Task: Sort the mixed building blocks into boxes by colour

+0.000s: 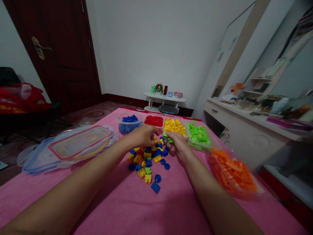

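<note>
Before tubs (pixel 198 146) of one-colour bricks (pixel 174 126), right hand (pixel 178 142) clasps green pieces (pixel 170 140); grip unclear in left hand (pixel 146 133).

Near side of the mixed brick pile (pixel 146 154), the pink cloth (pixel 146 212) gives open passage between the forearms — a blue disc (pixel 157 178) and a flat blue brick (pixel 155 187) lie low in it. Beyond the pile, the blue bowl (pixel 125 128) and the red (pixel 154 114), yellow (pixel 173 116) and green tubs (pixel 199 147) form a barrier, while the left hand (pixel 146 134) and right hand (pixel 177 143) crowd the pile's far edge. Left of the pile, past the left forearm (pixel 83 179), stacked lids (pixel 80 143) obstruct; right of it, past the right forearm (pixel 207 182), the orange tub (pixel 221 178).
</note>
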A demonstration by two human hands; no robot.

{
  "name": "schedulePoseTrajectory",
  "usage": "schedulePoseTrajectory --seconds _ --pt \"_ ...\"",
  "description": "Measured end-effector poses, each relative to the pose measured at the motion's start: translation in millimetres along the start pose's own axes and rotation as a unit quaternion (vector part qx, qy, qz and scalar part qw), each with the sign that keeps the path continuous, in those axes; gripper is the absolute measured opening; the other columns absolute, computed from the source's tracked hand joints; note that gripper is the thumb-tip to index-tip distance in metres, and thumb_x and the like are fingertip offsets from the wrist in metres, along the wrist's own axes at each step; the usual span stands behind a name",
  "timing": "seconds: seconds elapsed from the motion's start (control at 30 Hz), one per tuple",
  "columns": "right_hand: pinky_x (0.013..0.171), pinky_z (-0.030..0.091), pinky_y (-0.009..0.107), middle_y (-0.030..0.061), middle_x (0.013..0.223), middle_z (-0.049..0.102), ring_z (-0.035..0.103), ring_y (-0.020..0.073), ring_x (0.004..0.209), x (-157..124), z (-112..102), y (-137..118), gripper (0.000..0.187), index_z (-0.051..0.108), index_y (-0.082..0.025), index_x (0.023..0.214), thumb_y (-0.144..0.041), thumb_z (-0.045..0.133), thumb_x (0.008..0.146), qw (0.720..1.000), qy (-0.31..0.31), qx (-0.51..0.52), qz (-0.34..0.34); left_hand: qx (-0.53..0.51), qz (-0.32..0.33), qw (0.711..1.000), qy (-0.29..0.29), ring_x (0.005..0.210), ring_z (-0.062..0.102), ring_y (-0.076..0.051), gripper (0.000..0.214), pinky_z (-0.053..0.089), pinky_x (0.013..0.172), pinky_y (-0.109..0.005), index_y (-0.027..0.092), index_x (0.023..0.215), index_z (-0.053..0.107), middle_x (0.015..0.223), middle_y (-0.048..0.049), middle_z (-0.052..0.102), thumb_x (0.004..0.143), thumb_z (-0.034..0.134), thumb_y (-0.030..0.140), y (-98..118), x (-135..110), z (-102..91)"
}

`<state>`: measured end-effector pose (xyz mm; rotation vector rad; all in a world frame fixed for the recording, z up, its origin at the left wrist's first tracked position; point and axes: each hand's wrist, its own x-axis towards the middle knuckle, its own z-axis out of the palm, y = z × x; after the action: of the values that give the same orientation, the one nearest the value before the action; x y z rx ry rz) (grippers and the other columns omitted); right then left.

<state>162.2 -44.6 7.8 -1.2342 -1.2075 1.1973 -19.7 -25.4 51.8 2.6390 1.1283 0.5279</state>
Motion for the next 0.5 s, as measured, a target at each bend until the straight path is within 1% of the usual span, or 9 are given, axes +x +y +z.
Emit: schedulePoseTrajectory --seconds 0.03,0.1,0.17,0.23,0.27,0.33,0.4,0.47,0.5 --pt "0.032 0.022 0.015 -0.0008 0.059 0.058 0.042 0.0065 0.037 -3 3 -4 0.024 0.053 -0.017 0.076 -0.041 0.053 0.077 0.995 -0.025 0.084 0.042 -0.018 0.005 0.999 0.042 0.065 0.059 -0.012 0.036 0.041 0.057 -0.021 0.017 0.1 0.067 0.08 -0.0027 0.069 0.064 0.062 0.018 1 1 -4.1" --pt "0.031 0.021 0.013 0.0005 0.062 0.059 0.045 0.007 0.038 -8 8 -12 0.025 0.051 -0.017 0.083 -0.042 0.049 0.081 0.967 -0.091 0.213 0.11 -0.059 0.018 0.992 0.112 0.064 0.058 -0.011 0.033 0.042 0.057 -0.021 0.015 0.1 0.066 0.081 -0.0033 0.069 0.067 0.061 0.016 6 3 -8.5" --pt "0.029 0.022 0.012 0.0008 0.062 0.059 0.047 0.0075 0.038 -14 13 -18 0.029 0.05 -0.017 0.087 -0.045 0.041 0.087 0.932 -0.143 0.293 0.158 -0.099 0.038 0.985 0.139 0.064 0.059 -0.011 0.035 0.044 0.059 -0.021 0.015 0.104 0.065 0.083 -0.0033 0.069 0.068 0.061 0.016 13 4 -8.0" --pt "0.028 0.02 0.011 -0.0012 0.058 0.055 0.044 0.0064 0.036 -17 17 -22 0.032 0.049 -0.017 0.089 -0.046 0.036 0.09 0.907 -0.166 0.345 0.177 -0.116 0.065 0.981 0.144 0.069 0.06 -0.012 0.036 0.046 0.064 -0.023 0.016 0.105 0.064 0.086 -0.0034 0.069 0.068 0.064 0.016 18 4 -4.7" --pt "0.028 0.02 0.01 -0.0025 0.056 0.052 0.041 0.0052 0.034 -17 18 -23 0.031 0.049 -0.017 0.089 -0.045 0.034 0.092 0.899 -0.167 0.361 0.182 -0.115 0.078 0.979 0.147 0.072 0.061 -0.012 0.035 0.047 0.066 -0.024 0.017 0.103 0.065 0.088 -0.0036 0.069 0.068 0.065 0.016 19 4 -2.8" --pt "0.028 0.019 0.008 -0.0043 0.054 0.048 0.034 0.0027 0.032 -15 16 -24 0.025 0.049 -0.017 0.088 -0.038 0.036 0.093 0.895 -0.145 0.38 0.184 -0.104 0.1 0.977 0.16 0.076 0.061 -0.013 0.031 0.048 0.07 -0.026 0.017 0.099 0.066 0.091 -0.004 0.069 0.068 0.066 0.017 19 4 0.4" --pt "0.027 0.018 0.007 -0.0043 0.056 0.049 0.03 0.0008 0.032 -10 9 -26 0.016 0.048 -0.017 0.087 -0.03 0.04 0.093 0.899 -0.093 0.392 0.173 -0.101 0.109 0.974 0.172 0.077 0.061 -0.013 0.027 0.048 0.071 -0.026 0.017 0.098 0.067 0.091 -0.0042 0.069 0.071 0.065 0.018 17 5 2.2" --pt "0.026 0.02 0.007 -0.0033 0.061 0.051 0.03 0.0007 0.033 -4 -3 -30 0.01 0.047 -0.017 0.087 -0.025 0.043 0.091 0.898 -0.034 0.41 0.155 -0.104 0.11 0.972 0.178 0.076 0.061 -0.013 0.024 0.048 0.071 -0.026 0.017 0.097 0.067 0.09 -0.0042 0.069 0.073 0.064 0.019 15 5 3.2" --pt "0.026 0.023 0.007 -0.0028 0.062 0.051 0.033 0.0013 0.034 -1 -11 -32 0.009 0.047 -0.018 0.088 -0.025 0.044 0.091 0.895 -0.002 0.423 0.143 -0.105 0.107 0.972 0.18 0.075 0.061 -0.013 0.024 0.048 0.07 -0.026 0.017 0.097 0.067 0.089 -0.0043 0.069 0.074 0.063 0.02 14 5 3.6"
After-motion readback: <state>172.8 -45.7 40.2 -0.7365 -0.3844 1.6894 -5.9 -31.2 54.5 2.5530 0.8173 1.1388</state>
